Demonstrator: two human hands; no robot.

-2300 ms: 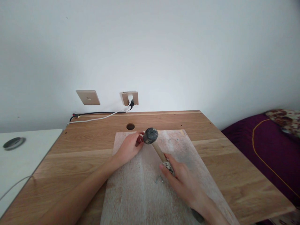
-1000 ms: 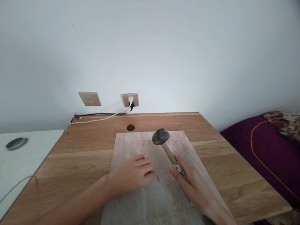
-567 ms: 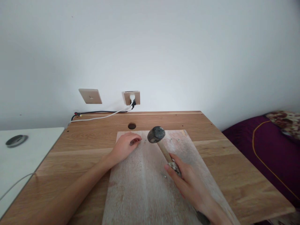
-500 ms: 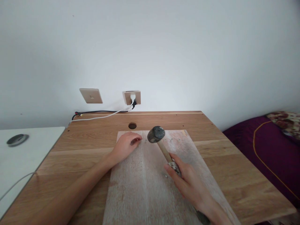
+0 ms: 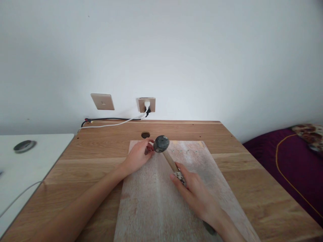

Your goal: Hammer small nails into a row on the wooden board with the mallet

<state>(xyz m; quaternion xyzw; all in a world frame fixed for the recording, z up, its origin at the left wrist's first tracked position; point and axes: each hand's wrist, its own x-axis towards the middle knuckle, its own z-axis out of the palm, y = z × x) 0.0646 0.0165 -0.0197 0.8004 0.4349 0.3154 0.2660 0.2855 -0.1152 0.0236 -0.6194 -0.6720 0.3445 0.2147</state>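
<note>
My right hand (image 5: 193, 188) is wrapped round the handle of a hammer (image 5: 169, 160), which has a dark, worn, rounded head and a wooden shaft with a patterned grip. The head hovers over the far part of a pale, scuffed wooden board (image 5: 141, 208), right beside the fingertips of my left hand (image 5: 141, 153). Those fingers are pinched together at the board's far left; whatever they hold is too small or hidden by the head. To the right of the head, several small nails (image 5: 188, 151) stand in a row along the board's far end.
The board lies on a wooden table (image 5: 239, 174) with a round cable hole (image 5: 145, 135). Behind, a wall socket (image 5: 151, 105) has plugs and cables (image 5: 111, 126) trailing left. A white surface (image 5: 25, 174) adjoins at left, holding a round dark object (image 5: 24, 146). Purple bedding (image 5: 297, 161) lies right.
The hammer has shifted left and its head is now closer to my left fingertips. The row of nails shows more plainly. My left hand stays in nearly the same place on the board.
</note>
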